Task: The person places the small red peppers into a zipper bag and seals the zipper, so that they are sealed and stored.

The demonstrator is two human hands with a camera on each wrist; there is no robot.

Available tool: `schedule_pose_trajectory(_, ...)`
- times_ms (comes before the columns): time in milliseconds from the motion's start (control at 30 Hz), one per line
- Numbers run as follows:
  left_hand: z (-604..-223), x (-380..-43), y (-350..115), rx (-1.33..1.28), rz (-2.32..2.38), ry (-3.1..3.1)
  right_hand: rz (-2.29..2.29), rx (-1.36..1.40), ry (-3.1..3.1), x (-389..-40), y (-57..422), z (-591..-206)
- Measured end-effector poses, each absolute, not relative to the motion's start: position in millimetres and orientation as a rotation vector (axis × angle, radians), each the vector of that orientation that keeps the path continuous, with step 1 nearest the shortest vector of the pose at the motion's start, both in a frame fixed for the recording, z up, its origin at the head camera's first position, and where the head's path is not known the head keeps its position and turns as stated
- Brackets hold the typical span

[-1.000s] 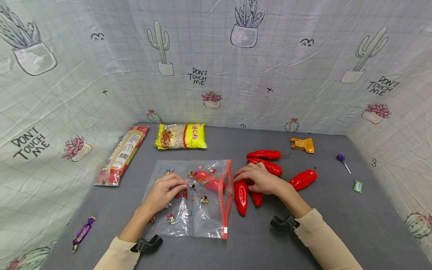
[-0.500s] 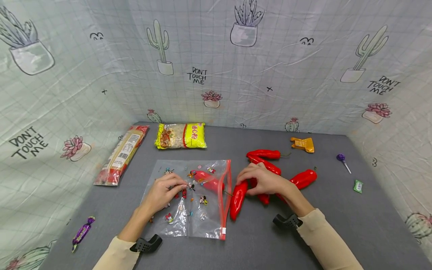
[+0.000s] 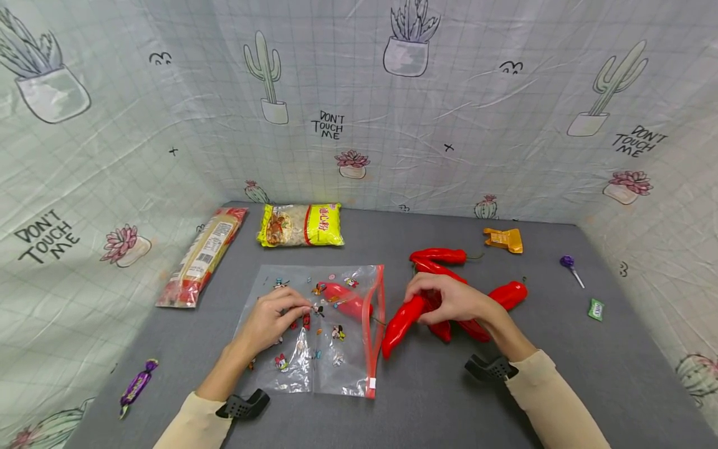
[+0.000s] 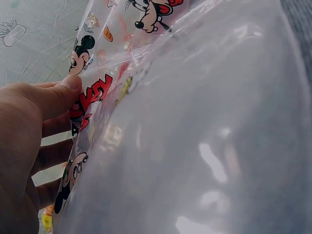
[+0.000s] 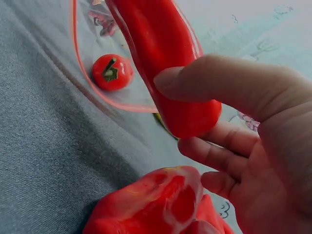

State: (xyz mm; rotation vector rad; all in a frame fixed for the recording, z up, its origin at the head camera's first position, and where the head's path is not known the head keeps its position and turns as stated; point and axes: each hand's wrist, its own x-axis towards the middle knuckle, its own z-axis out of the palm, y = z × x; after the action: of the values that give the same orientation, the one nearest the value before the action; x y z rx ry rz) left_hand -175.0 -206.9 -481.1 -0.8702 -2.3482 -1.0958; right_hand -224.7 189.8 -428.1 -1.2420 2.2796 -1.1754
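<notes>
- Red and shiny, one long pepper [image 3: 401,327] sits between the thumb and fingers of the right hand [image 3: 454,300].
- Half a second ago it stood steeper; now it leans more, and that hand is farther from the clear bag [image 3: 339,374].
- Its tip is just beside the bag's red edge, so it seems lined up with the opening.
- The left hand [image 3: 273,319] stays put, pinching the bag's plastic.
- Another pepper [image 3: 344,300] lies inside already; more red peppers [image 3: 440,255] are nearby.
</notes>
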Motion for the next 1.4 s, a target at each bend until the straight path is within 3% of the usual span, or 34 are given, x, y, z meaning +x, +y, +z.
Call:
schedule_pose_trajectory(233,-481,-176,-206,-0.870,-1.091,-2.353,-1.223,-1.122,2.415,-204,189,-409)
schedule_pose_trajectory(833,-480,-176,-205,-0.879,-1.090,-2.347,-1.067,-0.787,2.747,-178,209,-427)
schedule_pose_trajectory(1400,-482,-175,-205,-0.890,-1.104,-2.333,-1.167,-0.546,2.655,-172,146,-439)
